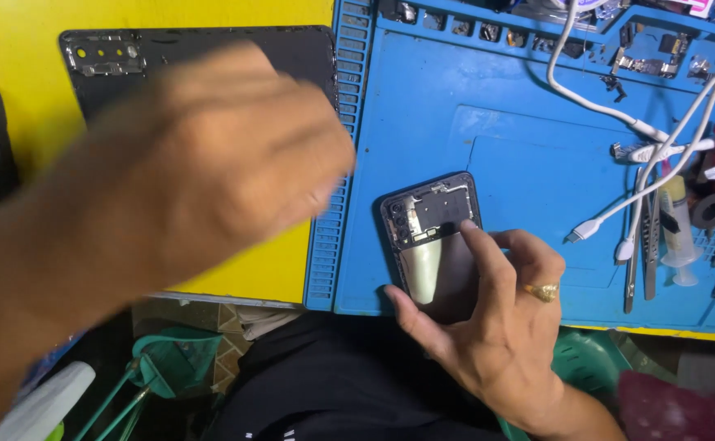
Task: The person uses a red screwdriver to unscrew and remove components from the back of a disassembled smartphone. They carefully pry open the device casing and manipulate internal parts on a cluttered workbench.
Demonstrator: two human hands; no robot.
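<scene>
An opened smartphone (pixel 433 245) with its back cover off lies on the blue repair mat (pixel 521 163), its inner boards and battery showing. My right hand (pixel 496 318) grips it from below, thumb on its left edge and index finger on the upper right part; a gold ring sits on one finger. My left hand (pixel 210 163) is blurred in mid-air above the yellow table, in front of a dark back cover (pixel 112 57) with camera holes. Whether the left hand holds anything is unclear.
White cables (pixel 643 139) cross the mat's right side beside tweezers (pixel 650 245), a syringe (pixel 678 237), tubes and a roll of tape. Small parts fill the mat's top compartments (pixel 488 28). A green stool frame (pixel 161 367) stands below the table edge.
</scene>
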